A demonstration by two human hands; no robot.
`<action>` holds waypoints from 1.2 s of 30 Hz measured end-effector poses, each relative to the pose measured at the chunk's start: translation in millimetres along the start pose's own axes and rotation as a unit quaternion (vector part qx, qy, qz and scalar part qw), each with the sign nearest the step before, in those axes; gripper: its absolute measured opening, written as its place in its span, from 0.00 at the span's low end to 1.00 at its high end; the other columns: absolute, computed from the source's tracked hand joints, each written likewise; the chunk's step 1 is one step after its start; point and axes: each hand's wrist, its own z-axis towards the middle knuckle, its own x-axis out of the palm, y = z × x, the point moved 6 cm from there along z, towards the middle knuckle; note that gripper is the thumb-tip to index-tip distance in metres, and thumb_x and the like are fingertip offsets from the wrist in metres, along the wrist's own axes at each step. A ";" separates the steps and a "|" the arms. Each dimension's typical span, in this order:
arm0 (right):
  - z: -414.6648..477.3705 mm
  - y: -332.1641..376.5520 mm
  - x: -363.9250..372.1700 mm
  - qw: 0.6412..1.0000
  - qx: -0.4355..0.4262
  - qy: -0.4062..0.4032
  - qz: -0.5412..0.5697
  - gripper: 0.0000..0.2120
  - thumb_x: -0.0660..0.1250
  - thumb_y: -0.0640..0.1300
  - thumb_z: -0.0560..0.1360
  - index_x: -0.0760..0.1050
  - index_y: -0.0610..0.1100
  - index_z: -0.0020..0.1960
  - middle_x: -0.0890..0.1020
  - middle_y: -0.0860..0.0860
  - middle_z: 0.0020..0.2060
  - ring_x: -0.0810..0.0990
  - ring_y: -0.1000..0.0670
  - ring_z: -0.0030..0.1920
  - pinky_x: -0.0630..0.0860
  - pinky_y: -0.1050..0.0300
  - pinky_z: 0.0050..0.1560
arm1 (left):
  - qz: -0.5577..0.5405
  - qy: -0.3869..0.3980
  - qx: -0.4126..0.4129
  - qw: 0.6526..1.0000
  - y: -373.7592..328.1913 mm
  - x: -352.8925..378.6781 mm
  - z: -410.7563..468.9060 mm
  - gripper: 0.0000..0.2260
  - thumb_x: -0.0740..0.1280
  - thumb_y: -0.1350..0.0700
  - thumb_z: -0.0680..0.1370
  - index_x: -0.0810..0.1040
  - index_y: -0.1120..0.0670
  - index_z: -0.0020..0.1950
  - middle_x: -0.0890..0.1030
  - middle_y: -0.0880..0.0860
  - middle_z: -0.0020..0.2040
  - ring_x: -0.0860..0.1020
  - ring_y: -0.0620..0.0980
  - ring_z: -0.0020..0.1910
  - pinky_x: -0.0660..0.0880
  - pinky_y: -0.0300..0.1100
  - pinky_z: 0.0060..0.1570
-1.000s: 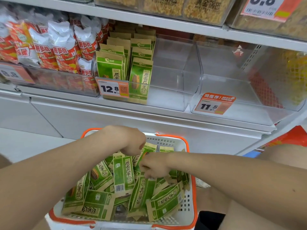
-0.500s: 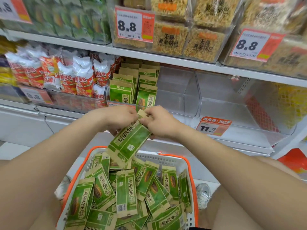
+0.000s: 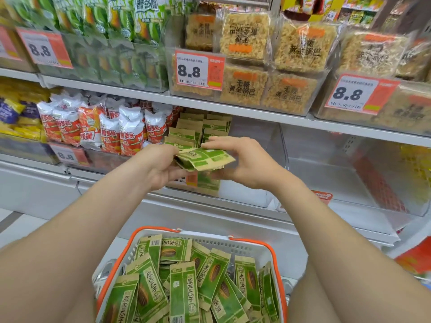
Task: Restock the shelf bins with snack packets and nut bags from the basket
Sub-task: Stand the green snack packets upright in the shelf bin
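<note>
Head view: store shelves [image 3: 256, 115] stacked with packaged snacks are seen beyond the fingers; a clear bin [image 3: 261, 148] just behind them is partly filled; a small stack of nut bags [image 3: 205, 158] is gripped at its ends by the left hand [image 3: 158, 169] and right hand [image 3: 245, 164], fingers curled round it; more are heaped in the basket [image 3: 276, 255] below.

left hand [image 3: 158, 170], right hand [image 3: 248, 164] | risen from basket [image 3: 152, 230] to shelf bin [image 3: 258, 138] | packets [image 3: 205, 158], perhaps three, turned flat
</note>
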 end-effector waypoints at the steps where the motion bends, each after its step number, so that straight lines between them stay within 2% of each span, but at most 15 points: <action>1: 1.0 -0.4 -2.7 0.999 -0.001 0.000 0.036 0.28 0.83 0.48 0.70 0.81 0.57 0.68 0.83 0.59 0.65 0.77 0.58 0.69 0.72 0.49 0.73 | -0.022 0.011 -0.011 1.000 -0.3 3.3 1.7 0.10 0.56 0.67 0.86 0.76 0.66 0.60 0.85 0.65 0.48 0.87 0.55 0.37 0.85 0.48 0.37; 4: 6.7 -0.1 -7.5 0.990 -0.003 -0.041 0.132 0.15 0.77 0.48 0.77 0.84 0.51 0.62 0.87 0.58 0.56 0.83 0.56 0.60 0.78 0.45 0.65 | -0.007 0.045 -0.027 0.999 0.6 11.5 1.6 0.10 0.58 0.63 0.87 0.78 0.64 0.61 0.82 0.62 0.46 0.85 0.53 0.32 0.85 0.46 0.38; 6: 8.2 -5.5 -9.3 0.988 0.028 -0.084 0.124 0.14 0.72 0.54 0.79 0.84 0.48 0.61 0.87 0.56 0.52 0.85 0.54 0.55 0.81 0.43 0.59 | 0.181 -0.004 0.036 0.983 -4.0 5.2 3.7 0.13 0.58 0.54 0.87 0.81 0.59 0.59 0.80 0.58 0.43 0.82 0.51 0.28 0.83 0.46 0.29; 7: 8.4 -9.5 -9.9 0.989 0.048 -0.096 0.099 0.15 0.70 0.56 0.79 0.84 0.48 0.60 0.88 0.55 0.50 0.86 0.54 0.51 0.82 0.43 0.55 | 0.305 -0.048 0.102 0.945 -11.3 1.2 4.7 0.16 0.58 0.50 0.87 0.82 0.58 0.54 0.80 0.57 0.40 0.80 0.52 0.27 0.81 0.46 0.29; 9: 8.4 -12.4 -10.8 0.991 0.064 -0.106 0.053 0.14 0.69 0.55 0.81 0.83 0.47 0.59 0.87 0.55 0.45 0.85 0.53 0.45 0.83 0.43 0.49 | 0.475 -0.129 0.285 0.822 -31.3 4.3 0.0 0.24 0.55 0.46 0.87 0.80 0.57 0.39 0.80 0.54 0.33 0.79 0.54 0.31 0.76 0.47 0.35; 10: 9.2 -13.0 -11.0 0.991 0.066 -0.108 0.047 0.13 0.69 0.55 0.81 0.83 0.47 0.58 0.87 0.54 0.43 0.85 0.52 0.43 0.83 0.43 0.47 | 0.485 -0.139 0.357 0.786 -36.5 10.8 -6.0 0.28 0.54 0.45 0.88 0.77 0.57 0.34 0.78 0.53 0.30 0.77 0.53 0.31 0.72 0.47 0.35; 11: 10.3 -13.6 -12.1 0.990 0.070 -0.115 0.048 0.13 0.68 0.55 0.81 0.83 0.47 0.57 0.87 0.53 0.41 0.85 0.50 0.42 0.83 0.42 0.46 | 0.463 -0.129 0.403 0.779 -38.0 17.7 -9.8 0.29 0.52 0.46 0.88 0.75 0.58 0.32 0.77 0.53 0.29 0.75 0.51 0.31 0.69 0.47 0.35; 16: 12.9 -19.8 -16.5 0.987 0.085 -0.134 0.034 0.10 0.69 0.56 0.80 0.84 0.51 0.54 0.87 0.54 0.40 0.85 0.47 0.43 0.83 0.45 0.48 | 0.193 0.041 0.368 0.909 -30.9 47.9 -9.9 0.25 0.52 0.41 0.88 0.83 0.56 0.59 0.86 0.54 0.52 0.82 0.45 0.49 0.78 0.45 0.49; 18: 9.2 -22.1 -16.6 0.986 0.085 -0.143 -0.014 0.08 0.70 0.55 0.80 0.82 0.53 0.55 0.86 0.55 0.43 0.82 0.47 0.47 0.78 0.50 0.50 | 0.141 0.086 0.388 0.907 -26.1 52.5 -4.7 0.17 0.58 0.45 0.88 0.83 0.54 0.58 0.86 0.56 0.54 0.84 0.54 0.53 0.82 0.54 0.54; 21: 6.7 -19.8 -14.9 0.986 0.078 -0.145 -0.020 0.09 0.68 0.53 0.82 0.78 0.53 0.61 0.85 0.56 0.48 0.80 0.50 0.49 0.72 0.55 0.48 | 0.151 0.057 0.407 0.899 -23.0 45.8 7.2 0.17 0.61 0.43 0.86 0.85 0.50 0.53 0.86 0.56 0.49 0.84 0.62 0.51 0.82 0.63 0.52; 26: 7.6 -22.0 -17.7 0.985 0.094 -0.147 0.000 0.11 0.65 0.55 0.84 0.85 0.52 0.52 0.82 0.54 0.34 0.76 0.50 0.37 0.73 0.53 0.41 | 0.279 0.052 0.435 0.855 -30.1 43.6 10.3 0.10 0.69 0.45 0.83 0.88 0.47 0.54 0.85 0.42 0.40 0.80 0.38 0.38 0.75 0.40 0.42; 29: 10.1 -30.9 -14.7 0.985 0.123 -0.116 0.028 0.12 0.68 0.53 0.82 0.88 0.48 0.49 0.77 0.53 0.27 0.68 0.55 0.29 0.69 0.55 0.35 | 0.359 0.045 0.442 0.821 -30.0 45.6 9.9 0.07 0.70 0.49 0.83 0.88 0.45 0.52 0.80 0.33 0.31 0.75 0.33 0.31 0.67 0.28 0.34; 31: 12.5 -31.5 -12.9 0.986 0.124 -0.106 0.041 0.13 0.69 0.54 0.82 0.88 0.48 0.48 0.75 0.51 0.26 0.69 0.54 0.29 0.73 0.55 0.36 | 0.379 0.025 0.458 0.804 -33.7 45.2 7.1 0.05 0.70 0.49 0.83 0.86 0.43 0.52 0.78 0.32 0.28 0.75 0.31 0.31 0.66 0.26 0.32; 33: 16.2 -37.9 -10.4 0.982 0.133 -0.108 0.075 0.13 0.70 0.56 0.81 0.88 0.50 0.49 0.83 0.44 0.32 0.81 0.43 0.36 0.82 0.47 0.47 | 0.378 0.013 0.464 0.801 -36.6 45.2 6.2 0.05 0.70 0.48 0.83 0.86 0.42 0.52 0.79 0.33 0.29 0.77 0.31 0.32 0.66 0.25 0.33; 36: 23.2 -51.5 -1.7 0.978 0.156 -0.084 0.113 0.18 0.67 0.61 0.79 0.86 0.49 0.50 0.87 0.45 0.41 0.87 0.42 0.45 0.84 0.38 0.52 | 0.371 -0.027 0.462 0.805 -37.3 43.8 13.7 0.06 0.72 0.46 0.81 0.87 0.44 0.49 0.82 0.40 0.34 0.78 0.37 0.33 0.69 0.32 0.34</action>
